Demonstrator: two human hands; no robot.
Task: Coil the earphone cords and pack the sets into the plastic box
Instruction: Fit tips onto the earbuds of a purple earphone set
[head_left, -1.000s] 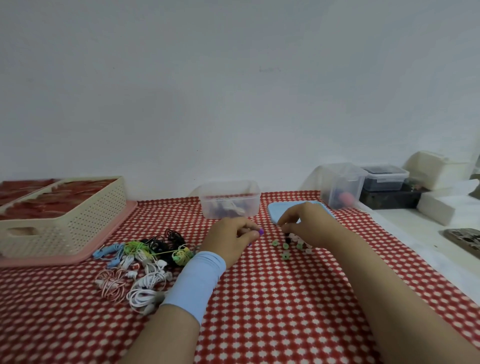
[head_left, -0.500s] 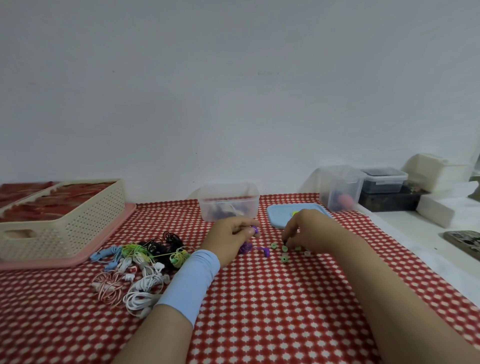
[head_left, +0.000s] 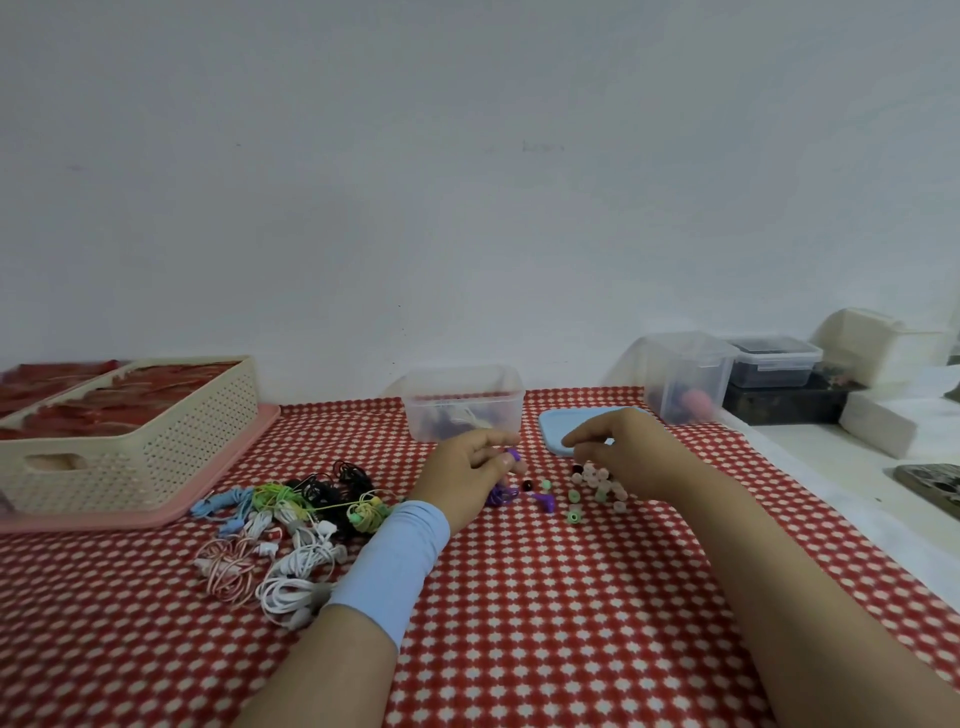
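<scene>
My left hand (head_left: 467, 475), with a light blue wristband, pinches one bud of a purple earphone set (head_left: 511, 457); its cord and other bud (head_left: 544, 501) lie on the cloth below. My right hand (head_left: 621, 454) hovers with fingers bent over a scatter of small ear tips (head_left: 592, 486), green, pale pink and black; whether it holds one I cannot tell. The clear plastic box (head_left: 464, 402) stands just behind my left hand with some earphones inside. A pile of coiled earphones (head_left: 291, 525), blue, green, black, white and pink, lies to the left.
A light blue lid (head_left: 556, 428) lies behind my right hand. A cream perforated basket (head_left: 156, 436) on a pink tray stands at the far left. More clear boxes (head_left: 685, 376), a dark container and white blocks stand at the back right, beyond the red checked cloth's edge.
My left hand has lifted the purple bud a little and the second purple bud now lies on the cloth. My right hand has risen from the ear tips, uncovering more of them.
</scene>
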